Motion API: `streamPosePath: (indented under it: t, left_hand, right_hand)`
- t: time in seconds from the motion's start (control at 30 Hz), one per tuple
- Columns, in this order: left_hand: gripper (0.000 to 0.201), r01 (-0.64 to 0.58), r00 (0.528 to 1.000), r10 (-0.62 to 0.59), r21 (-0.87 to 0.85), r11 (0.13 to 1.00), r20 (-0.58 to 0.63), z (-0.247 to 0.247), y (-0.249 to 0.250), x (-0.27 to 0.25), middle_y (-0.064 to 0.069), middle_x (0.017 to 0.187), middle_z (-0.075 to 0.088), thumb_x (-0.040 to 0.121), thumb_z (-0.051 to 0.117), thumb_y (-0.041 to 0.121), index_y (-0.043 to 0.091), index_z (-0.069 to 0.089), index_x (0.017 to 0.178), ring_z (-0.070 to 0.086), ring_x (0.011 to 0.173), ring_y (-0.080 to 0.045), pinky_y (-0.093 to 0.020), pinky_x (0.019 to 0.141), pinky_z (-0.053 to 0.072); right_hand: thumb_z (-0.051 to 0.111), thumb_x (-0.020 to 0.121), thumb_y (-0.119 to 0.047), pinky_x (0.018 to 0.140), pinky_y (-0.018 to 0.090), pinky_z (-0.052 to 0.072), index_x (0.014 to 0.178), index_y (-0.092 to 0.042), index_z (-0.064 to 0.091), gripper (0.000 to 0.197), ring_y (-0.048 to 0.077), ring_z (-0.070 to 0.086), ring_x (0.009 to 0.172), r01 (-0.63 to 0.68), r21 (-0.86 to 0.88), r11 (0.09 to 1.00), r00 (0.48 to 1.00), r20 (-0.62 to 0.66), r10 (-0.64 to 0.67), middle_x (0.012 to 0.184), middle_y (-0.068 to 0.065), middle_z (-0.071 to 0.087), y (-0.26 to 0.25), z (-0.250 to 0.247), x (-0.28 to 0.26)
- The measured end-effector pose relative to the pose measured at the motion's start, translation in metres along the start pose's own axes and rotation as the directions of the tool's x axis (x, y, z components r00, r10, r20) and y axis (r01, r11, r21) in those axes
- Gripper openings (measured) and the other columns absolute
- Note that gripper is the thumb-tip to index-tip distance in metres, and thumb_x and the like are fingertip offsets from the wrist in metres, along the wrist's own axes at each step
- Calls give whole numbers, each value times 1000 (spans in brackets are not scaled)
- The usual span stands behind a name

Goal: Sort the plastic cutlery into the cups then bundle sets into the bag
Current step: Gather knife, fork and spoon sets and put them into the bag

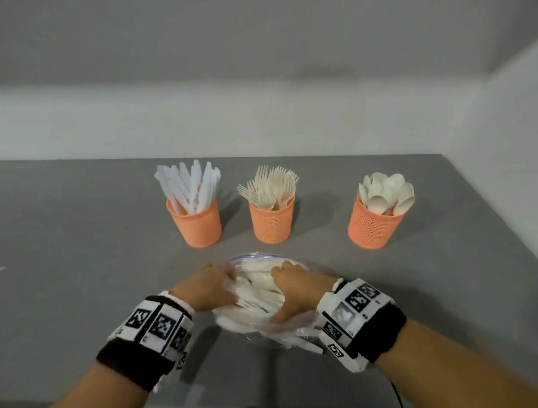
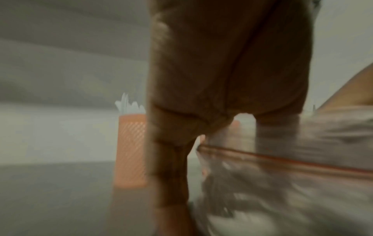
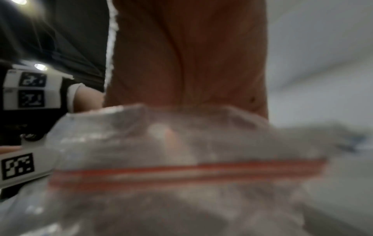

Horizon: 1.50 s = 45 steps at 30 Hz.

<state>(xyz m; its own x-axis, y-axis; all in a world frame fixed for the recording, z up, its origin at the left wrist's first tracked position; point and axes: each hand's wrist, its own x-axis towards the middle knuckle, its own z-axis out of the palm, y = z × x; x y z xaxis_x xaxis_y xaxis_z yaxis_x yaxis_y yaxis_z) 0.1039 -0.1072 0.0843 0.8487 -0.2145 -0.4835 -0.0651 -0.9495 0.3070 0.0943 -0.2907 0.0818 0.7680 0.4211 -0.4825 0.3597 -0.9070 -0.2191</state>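
A clear zip bag (image 1: 258, 292) stuffed with white cutlery lies on the grey table (image 1: 80, 241) near its front edge. My left hand (image 1: 209, 285) grips the bag's left side and my right hand (image 1: 292, 291) grips it from the right and on top. The left wrist view, blurred, shows the bag (image 2: 282, 183) with its red zip strip beside my thumb. The right wrist view shows the bag (image 3: 181, 199) under my palm, with a finger visible through the plastic. Behind the bag stand three orange mesh cups: knives (image 1: 196, 224), forks (image 1: 272, 223) and spoons (image 1: 373, 227).
The knife cup (image 2: 130, 150) stands just beyond my left thumb. White walls close off the table at the back and on the right. A dark cable (image 1: 396, 394) hangs at the front edge by my right forearm.
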Motion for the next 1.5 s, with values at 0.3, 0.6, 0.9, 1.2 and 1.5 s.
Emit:
streamPosePath:
  t: [0.3, 0.6, 0.9, 1.2, 1.5]
  left_hand:
    - [58, -54, 986, -90, -781, 622, -139, -9, -10, 6, -4, 100, 57, 78, 54, -12, 8, 46, 131, 57, 88, -19, -28, 69, 53]
    - [47, 20, 998, -67, -991, 132, 11, -12, -16, 18, -15, 103, 62, 86, 32, -17, 2, 50, 126, 59, 80, -25, -31, 60, 54]
    - [45, 34, 973, 232, -995, -90, 12, -14, -17, 24, -15, 114, 65, 85, 57, 4, 7, 46, 128, 68, 91, -24, -34, 73, 59]
    - [19, -122, 990, -44, -974, 193, -133, -16, -22, 16, -6, 98, 65, 95, 49, 16, 16, 61, 110, 59, 83, -22, -29, 66, 52]
    - [81, -292, 953, 302, -322, 900, -21, 1, -18, 5, -2, 139, 39, 75, 76, 32, 21, 32, 142, 41, 128, -19, -27, 105, 35]
  right_hand:
    - [68, 78, -29, 101, 37, 41, 134, -5, 32, 71, 32, 48, 120, -43, 78, 996, 989, -141, 54, 130, 16, 49, -12, 10, 13]
    - [55, 82, -16, 78, 30, 40, 135, -11, 37, 55, 26, 56, 100, -51, 243, 969, 977, -187, 98, 111, 11, 60, -8, 1, 11]
    - [68, 79, -9, 95, 26, 44, 135, -15, 40, 63, 15, 52, 114, 188, 554, 811, 951, -310, -9, 128, 2, 53, -8, 3, 12]
    - [70, 72, -13, 89, 36, 50, 131, -14, 38, 67, 24, 59, 104, 197, 658, 727, 879, -447, 167, 116, 7, 60, 3, 1, 10]
    - [70, 74, -1, 76, 16, 49, 124, -21, 39, 63, 15, 60, 97, 336, 810, 481, 770, -531, 355, 111, 1, 58, -1, -9, 7]
